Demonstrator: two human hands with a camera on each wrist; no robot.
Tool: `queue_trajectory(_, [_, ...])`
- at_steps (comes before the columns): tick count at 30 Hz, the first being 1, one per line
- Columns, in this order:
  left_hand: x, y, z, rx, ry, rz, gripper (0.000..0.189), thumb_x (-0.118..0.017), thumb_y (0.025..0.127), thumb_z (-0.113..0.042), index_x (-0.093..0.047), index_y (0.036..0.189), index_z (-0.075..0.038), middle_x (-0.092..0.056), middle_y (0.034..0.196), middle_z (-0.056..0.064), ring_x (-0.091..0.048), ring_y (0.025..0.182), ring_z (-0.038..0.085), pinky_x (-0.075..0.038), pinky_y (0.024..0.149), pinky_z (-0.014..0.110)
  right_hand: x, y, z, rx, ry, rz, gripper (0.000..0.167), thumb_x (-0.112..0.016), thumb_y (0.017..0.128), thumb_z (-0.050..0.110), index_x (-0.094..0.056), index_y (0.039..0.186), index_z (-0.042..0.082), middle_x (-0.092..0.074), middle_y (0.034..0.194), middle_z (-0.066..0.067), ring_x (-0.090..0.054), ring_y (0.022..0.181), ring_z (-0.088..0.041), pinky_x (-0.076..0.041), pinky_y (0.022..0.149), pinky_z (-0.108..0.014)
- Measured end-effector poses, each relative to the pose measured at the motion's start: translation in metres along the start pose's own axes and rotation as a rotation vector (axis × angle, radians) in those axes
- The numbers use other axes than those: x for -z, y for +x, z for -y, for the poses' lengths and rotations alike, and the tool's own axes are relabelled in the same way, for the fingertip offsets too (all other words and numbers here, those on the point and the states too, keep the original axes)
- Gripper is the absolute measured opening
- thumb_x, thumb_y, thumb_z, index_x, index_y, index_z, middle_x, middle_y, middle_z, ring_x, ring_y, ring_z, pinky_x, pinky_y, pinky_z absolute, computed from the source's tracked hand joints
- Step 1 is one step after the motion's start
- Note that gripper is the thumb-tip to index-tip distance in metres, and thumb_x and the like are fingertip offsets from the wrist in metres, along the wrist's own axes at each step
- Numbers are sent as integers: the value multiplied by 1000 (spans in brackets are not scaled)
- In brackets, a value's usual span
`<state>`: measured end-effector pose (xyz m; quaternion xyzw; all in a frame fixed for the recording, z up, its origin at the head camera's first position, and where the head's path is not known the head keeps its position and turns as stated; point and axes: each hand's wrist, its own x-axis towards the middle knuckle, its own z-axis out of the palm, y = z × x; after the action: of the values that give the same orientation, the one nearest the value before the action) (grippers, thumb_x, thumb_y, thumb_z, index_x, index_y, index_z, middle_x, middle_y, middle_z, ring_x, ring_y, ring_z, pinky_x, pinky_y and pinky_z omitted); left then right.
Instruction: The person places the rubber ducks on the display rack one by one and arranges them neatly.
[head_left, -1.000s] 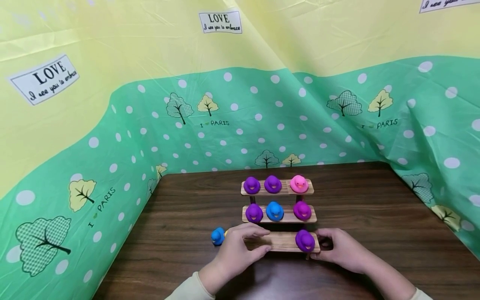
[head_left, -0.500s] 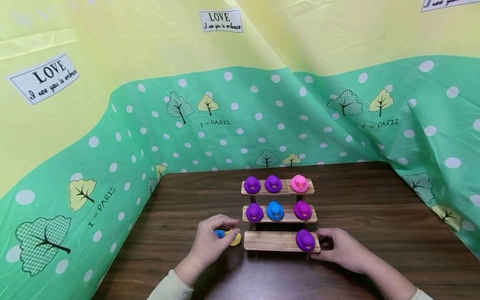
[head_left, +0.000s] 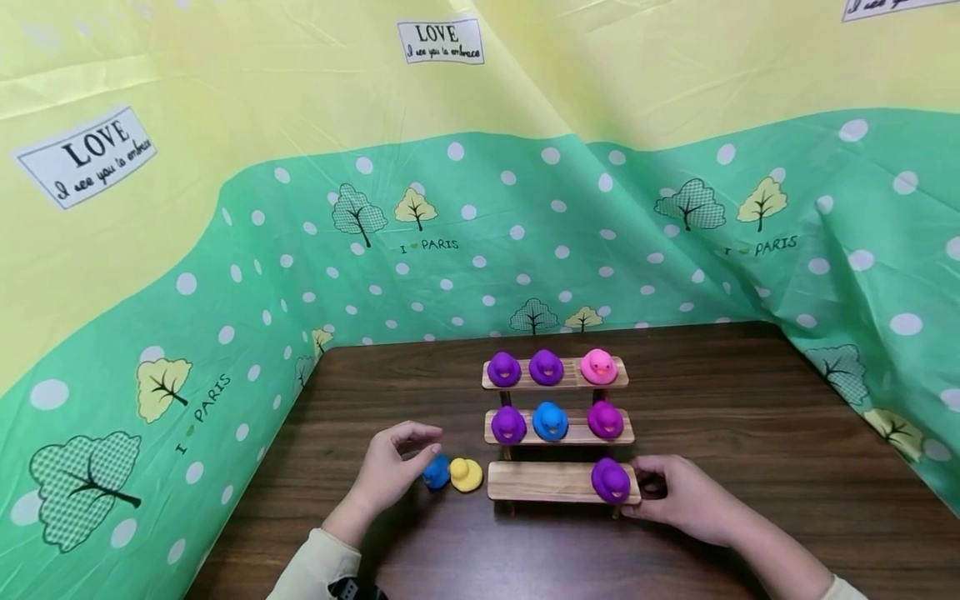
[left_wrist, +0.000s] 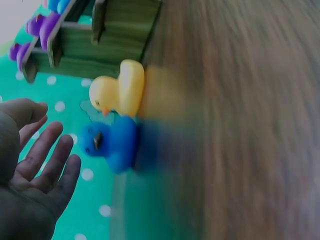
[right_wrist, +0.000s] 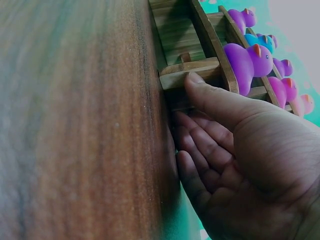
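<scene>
A three-tier wooden display shelf (head_left: 540,482) stands on the table with toy ducks on its tiers. My right hand (head_left: 678,500) holds the right end of its bottom tier, the thumb (right_wrist: 202,90) against the side support. A purple duck (head_left: 611,481) sits at that end of the bottom tier; the rest of the plank is bare. To the shelf's left, a yellow duck (head_left: 466,475) and a blue duck (head_left: 437,472) sit side by side on the table. My left hand (head_left: 393,467) hovers just left of the blue duck, fingers relaxed and holding nothing.
The middle tier carries a purple duck (head_left: 508,426), a blue duck (head_left: 550,422) and a magenta duck (head_left: 605,421). Two purple ducks and a pink duck (head_left: 599,367) line the top tier. A patterned cloth (head_left: 420,308) walls in the dark wooden table (head_left: 360,383).
My left hand has moved left from over the bottom tier, past the yellow and blue ducks, uncovering both. My right hand has stayed at the shelf's end.
</scene>
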<state>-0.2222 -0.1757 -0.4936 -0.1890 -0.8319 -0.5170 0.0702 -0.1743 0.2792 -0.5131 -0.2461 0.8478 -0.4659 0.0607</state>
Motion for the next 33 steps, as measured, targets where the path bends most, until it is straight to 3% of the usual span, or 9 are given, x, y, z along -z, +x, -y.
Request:
queue_trajectory(6, [8,-3,14,61,-28,52,26,-79,96,-15,-76,117,-1,-76,114,16,-73,104,19,-58,93,30,0,0,0,7,11,-1,23,-87,88,19,-73,105,19,-75,93,1,-70,86,-8,-59,73,-27])
queue_trajectory(11, [13,-5,24,93,-49,110,31,-81,94,-17,-75,120,0,-75,117,18,-73,108,28,-59,91,30,0,1,0,4,9,-1,23,-87,88,20,-73,105,19,-75,94,2,-70,86,-8,-59,73,-27])
queue_trajectory(14, [16,-7,26,114,-43,162,36,-84,92,-18,-75,122,-1,-75,120,16,-71,112,33,-59,93,36,0,1,0,1,12,2,23,-87,88,21,-73,105,19,-76,94,2,-70,87,-8,-59,73,-27])
queue_trajectory(18, [19,-7,27,116,-11,223,36,-87,89,-20,-77,122,-8,-76,119,7,-68,116,30,-54,102,43,0,1,0,-1,17,7,22,-87,88,22,-73,106,19,-75,94,6,-71,88,-9,-59,74,-27])
queue_trajectory(22, [21,-7,28,116,-20,268,34,-88,88,-17,-79,120,-14,-77,117,1,-69,115,25,-53,103,38,0,1,0,-6,14,9,22,-87,89,22,-73,106,19,-74,95,10,-71,89,-9,-59,75,-27])
queue_trajectory(26, [21,-7,28,131,-36,280,34,-89,86,-14,-80,118,-14,-77,116,0,-69,114,24,-52,101,31,0,1,0,-12,10,8,23,-87,89,23,-73,106,19,-74,95,9,-71,89,-8,-59,75,-26])
queue_trajectory(33, [19,-9,31,159,-28,259,31,-90,84,-15,-81,114,-15,-77,113,0,-69,112,22,-52,98,29,1,0,0,-8,13,9,22,-87,89,23,-73,105,19,-75,95,5,-71,89,-8,-59,75,-26])
